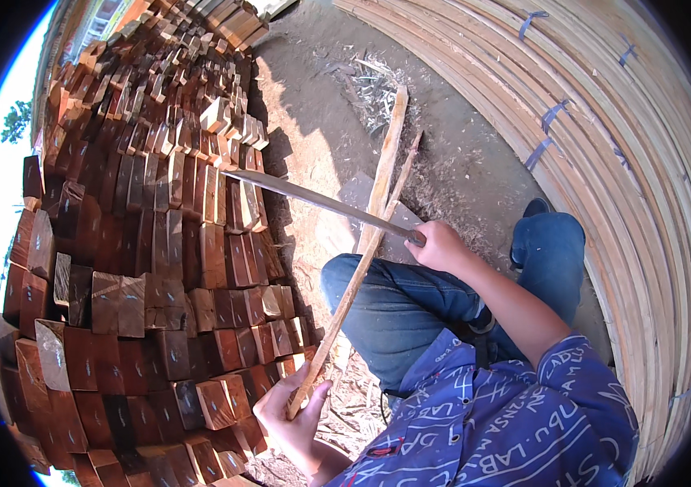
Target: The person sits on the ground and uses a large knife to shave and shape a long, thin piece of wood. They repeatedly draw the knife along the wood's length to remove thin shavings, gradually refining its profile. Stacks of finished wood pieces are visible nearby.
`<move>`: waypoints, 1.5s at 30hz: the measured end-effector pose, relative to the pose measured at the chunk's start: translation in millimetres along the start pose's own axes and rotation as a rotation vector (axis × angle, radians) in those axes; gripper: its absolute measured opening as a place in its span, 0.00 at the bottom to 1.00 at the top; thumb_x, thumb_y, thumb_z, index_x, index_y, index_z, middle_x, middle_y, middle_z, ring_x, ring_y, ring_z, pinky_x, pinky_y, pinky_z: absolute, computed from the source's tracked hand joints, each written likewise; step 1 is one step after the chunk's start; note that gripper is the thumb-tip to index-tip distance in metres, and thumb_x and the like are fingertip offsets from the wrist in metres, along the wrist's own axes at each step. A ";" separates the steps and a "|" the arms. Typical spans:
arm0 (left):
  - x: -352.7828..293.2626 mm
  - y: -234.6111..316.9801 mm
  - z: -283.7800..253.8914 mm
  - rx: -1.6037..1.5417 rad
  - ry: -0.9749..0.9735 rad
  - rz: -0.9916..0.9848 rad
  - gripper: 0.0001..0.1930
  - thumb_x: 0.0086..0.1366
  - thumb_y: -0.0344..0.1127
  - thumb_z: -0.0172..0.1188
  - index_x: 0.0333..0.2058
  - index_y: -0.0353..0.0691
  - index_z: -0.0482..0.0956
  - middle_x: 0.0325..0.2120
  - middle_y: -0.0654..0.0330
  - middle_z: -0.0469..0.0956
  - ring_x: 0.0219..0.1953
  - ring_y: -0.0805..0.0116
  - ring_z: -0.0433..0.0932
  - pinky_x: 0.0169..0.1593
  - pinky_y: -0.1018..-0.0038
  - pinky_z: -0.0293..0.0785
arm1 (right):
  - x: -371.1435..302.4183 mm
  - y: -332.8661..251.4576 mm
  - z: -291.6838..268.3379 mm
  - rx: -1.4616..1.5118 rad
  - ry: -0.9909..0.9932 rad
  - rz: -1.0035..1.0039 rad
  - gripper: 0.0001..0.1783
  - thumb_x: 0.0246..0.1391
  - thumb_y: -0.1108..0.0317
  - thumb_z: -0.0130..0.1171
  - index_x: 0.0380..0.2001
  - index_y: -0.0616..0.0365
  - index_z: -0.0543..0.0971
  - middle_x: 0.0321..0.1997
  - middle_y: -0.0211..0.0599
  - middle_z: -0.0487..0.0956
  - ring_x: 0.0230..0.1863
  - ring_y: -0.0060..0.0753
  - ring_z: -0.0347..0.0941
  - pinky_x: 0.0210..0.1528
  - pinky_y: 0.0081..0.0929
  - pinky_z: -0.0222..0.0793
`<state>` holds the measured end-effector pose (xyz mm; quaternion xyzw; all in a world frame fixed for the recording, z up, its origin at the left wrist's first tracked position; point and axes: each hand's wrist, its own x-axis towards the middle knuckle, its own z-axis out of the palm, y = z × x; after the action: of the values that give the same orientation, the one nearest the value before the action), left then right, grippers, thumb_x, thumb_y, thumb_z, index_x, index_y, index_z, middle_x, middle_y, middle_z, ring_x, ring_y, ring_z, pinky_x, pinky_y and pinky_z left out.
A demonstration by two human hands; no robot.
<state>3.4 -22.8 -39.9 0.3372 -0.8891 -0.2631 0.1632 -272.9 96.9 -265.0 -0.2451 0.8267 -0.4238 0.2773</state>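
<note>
My right hand is closed round the handle of a machete. Its long blade points left toward the stacked timber and crosses above a thin wooden strip. Near its lower end, my left hand grips that strip between thumb and fingers. The strip slants up and away past my bent knee to a narrow tip. Behind it a wider, pale wooden batten stretches from beside my knee toward the shavings. Whether the blade touches the strip, I cannot tell.
On the left rises a tall stack of reddish-brown sawn timber, ends facing me. Long pale boards with blue ties are piled along the right. Wood shavings litter the ground ahead. My jeans-clad legs are bent in front of me.
</note>
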 end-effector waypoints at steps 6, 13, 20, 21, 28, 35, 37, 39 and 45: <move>2.1 13.1 -2.3 0.026 -0.099 0.058 0.21 0.39 0.31 0.80 0.32 0.27 0.83 0.29 0.48 0.84 0.34 0.60 0.86 0.42 0.73 0.80 | 8.7 99.1 28.4 -0.096 -0.046 0.264 0.13 0.49 0.61 0.62 0.32 0.59 0.83 0.32 0.54 0.81 0.38 0.56 0.79 0.43 0.44 0.74; 14.5 23.5 -1.4 0.060 -0.023 0.085 0.24 0.36 0.35 0.81 0.32 0.27 0.83 0.28 0.48 0.84 0.29 0.64 0.85 0.36 0.75 0.79 | 1.5 49.0 13.0 0.034 -0.060 0.165 0.13 0.48 0.61 0.63 0.30 0.63 0.82 0.29 0.56 0.80 0.36 0.57 0.78 0.42 0.44 0.73; 25.6 31.0 3.4 0.012 0.057 0.161 0.27 0.38 0.47 0.82 0.27 0.30 0.81 0.26 0.50 0.84 0.24 0.78 0.79 0.29 0.85 0.71 | 3.2 6.7 -8.3 0.120 0.010 -0.058 0.12 0.45 0.63 0.64 0.25 0.62 0.80 0.26 0.55 0.78 0.33 0.59 0.76 0.39 0.46 0.72; 26.6 34.0 2.8 0.022 0.058 0.171 0.26 0.38 0.46 0.82 0.27 0.29 0.81 0.26 0.50 0.84 0.24 0.78 0.79 0.29 0.85 0.71 | 11.1 23.9 -3.5 0.101 0.016 -0.017 0.11 0.44 0.64 0.63 0.24 0.62 0.80 0.26 0.56 0.79 0.34 0.59 0.77 0.39 0.47 0.72; 29.3 21.4 -3.8 0.051 0.067 0.069 0.22 0.37 0.38 0.81 0.24 0.30 0.80 0.24 0.49 0.84 0.27 0.66 0.85 0.32 0.78 0.77 | 32.8 214.2 10.7 0.212 0.098 0.881 0.11 0.44 0.70 0.57 0.26 0.69 0.80 0.21 0.53 0.78 0.17 0.43 0.77 0.18 0.40 0.69; 33.2 23.2 -5.0 0.040 0.113 0.089 0.27 0.38 0.48 0.82 0.26 0.29 0.80 0.22 0.55 0.83 0.23 0.76 0.78 0.30 0.82 0.73 | 44.6 196.4 2.9 0.649 0.360 0.746 0.12 0.44 0.69 0.63 0.16 0.63 0.73 0.13 0.39 0.70 0.11 0.34 0.67 0.12 0.33 0.62; 40.7 32.5 -6.4 0.090 0.086 0.136 0.26 0.38 0.45 0.81 0.28 0.30 0.81 0.25 0.49 0.84 0.24 0.71 0.83 0.29 0.82 0.75 | 47.7 175.4 0.3 0.658 0.322 0.706 0.14 0.45 0.68 0.65 0.15 0.62 0.72 0.12 0.37 0.69 0.11 0.31 0.66 0.12 0.32 0.60; 43.5 31.2 -5.9 0.084 0.098 0.116 0.26 0.38 0.44 0.81 0.29 0.30 0.82 0.25 0.50 0.84 0.24 0.73 0.82 0.29 0.83 0.74 | 48.6 158.4 1.0 0.662 0.262 0.664 0.14 0.46 0.67 0.65 0.16 0.60 0.71 0.12 0.34 0.68 0.10 0.29 0.64 0.12 0.30 0.59; 31.8 23.1 -0.9 -0.136 0.130 -0.042 0.26 0.39 0.40 0.81 0.34 0.29 0.82 0.25 0.55 0.84 0.26 0.78 0.79 0.31 0.83 0.74 | 25.2 136.6 21.8 0.592 0.067 0.650 0.17 0.47 0.65 0.66 0.17 0.63 0.70 0.12 0.35 0.68 0.10 0.30 0.65 0.12 0.31 0.60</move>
<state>-31.0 -30.2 -22.2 0.3604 -0.8494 -0.3039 0.2374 -300.0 139.6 -396.2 0.1318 0.7125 -0.5407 0.4274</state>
